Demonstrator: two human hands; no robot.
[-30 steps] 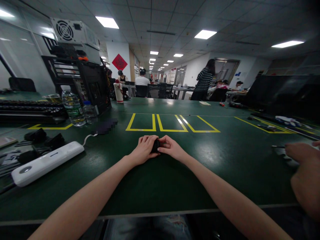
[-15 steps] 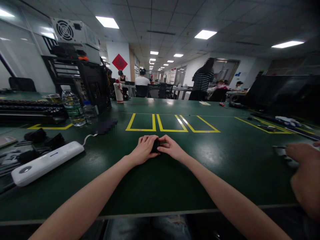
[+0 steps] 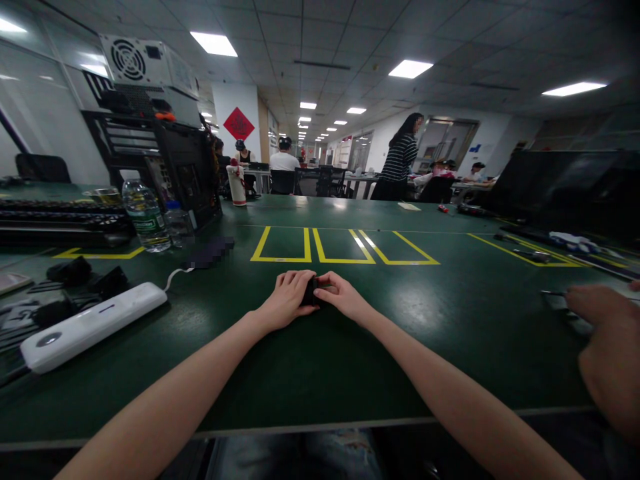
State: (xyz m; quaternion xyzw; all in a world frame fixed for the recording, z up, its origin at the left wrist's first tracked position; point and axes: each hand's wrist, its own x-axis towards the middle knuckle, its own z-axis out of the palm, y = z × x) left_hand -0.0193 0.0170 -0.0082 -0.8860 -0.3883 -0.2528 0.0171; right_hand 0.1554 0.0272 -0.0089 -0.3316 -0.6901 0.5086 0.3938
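Observation:
A small black object (image 3: 310,292) is between my two hands, low over the green table (image 3: 370,373). My left hand (image 3: 289,300) wraps round its left side, fingers over the top and thumb below. On the right side, my right hand (image 3: 340,295) holds it with thumb and fingertips. Much of the object is hidden by the fingers, so its exact kind cannot be made out. Beyond both hands, yellow tape outlines (image 3: 342,261) mark the table.
At left lie a white power strip (image 3: 95,327), black adapters (image 3: 70,270), a water bottle (image 3: 145,213) and a black computer case (image 3: 185,173). Another person's hand (image 3: 603,310) holds something at the right edge. A monitor (image 3: 590,193) stands behind it.
My hands and the black object stay almost in place. The other person's hand at right has shifted slightly left. In the background, the standing person in stripes has moved left and turned.

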